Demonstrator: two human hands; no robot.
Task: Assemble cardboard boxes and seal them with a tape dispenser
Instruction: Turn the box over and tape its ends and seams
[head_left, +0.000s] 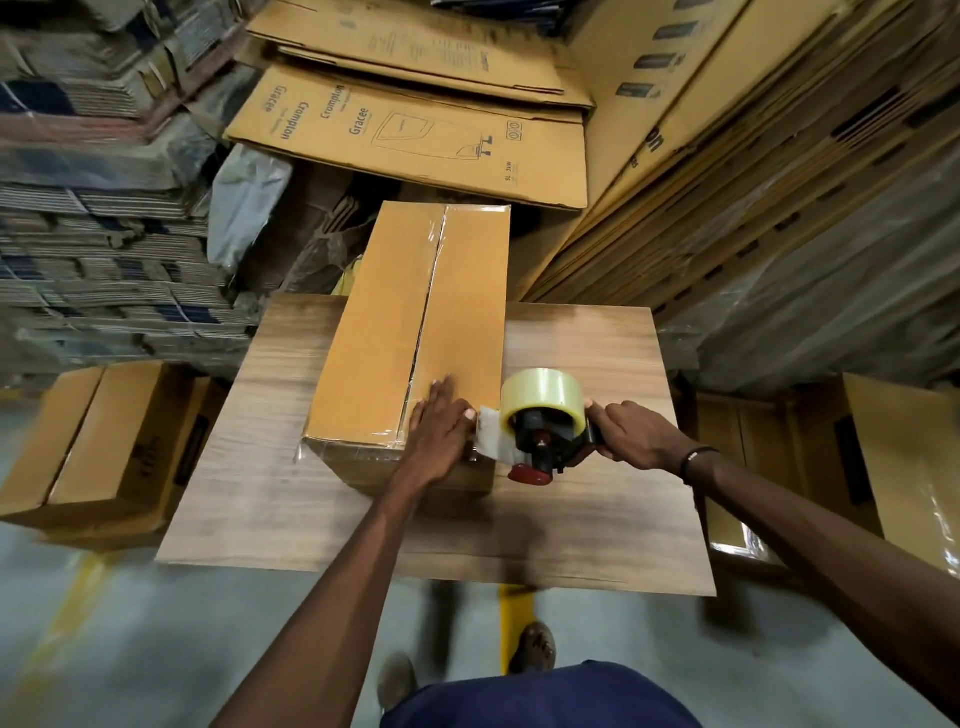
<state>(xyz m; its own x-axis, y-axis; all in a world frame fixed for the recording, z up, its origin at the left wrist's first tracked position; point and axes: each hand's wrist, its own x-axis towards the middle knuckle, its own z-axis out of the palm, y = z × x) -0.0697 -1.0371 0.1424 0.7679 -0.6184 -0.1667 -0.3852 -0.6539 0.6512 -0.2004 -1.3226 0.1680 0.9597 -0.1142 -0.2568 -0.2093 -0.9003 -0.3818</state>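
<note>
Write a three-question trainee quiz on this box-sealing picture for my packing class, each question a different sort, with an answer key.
1. True or false: the right hand grips the handle of the tape dispenser.
2. Multiple choice: where does the left hand rest? A) flat on the near end of the cardboard box; B) on the tape roll; C) on the bare wooden table.
3. Fill the gap: clear tape already runs along the box's centre ____ where the two top flaps meet.

Key: 1 true. 2 A. 3 seam.
</note>
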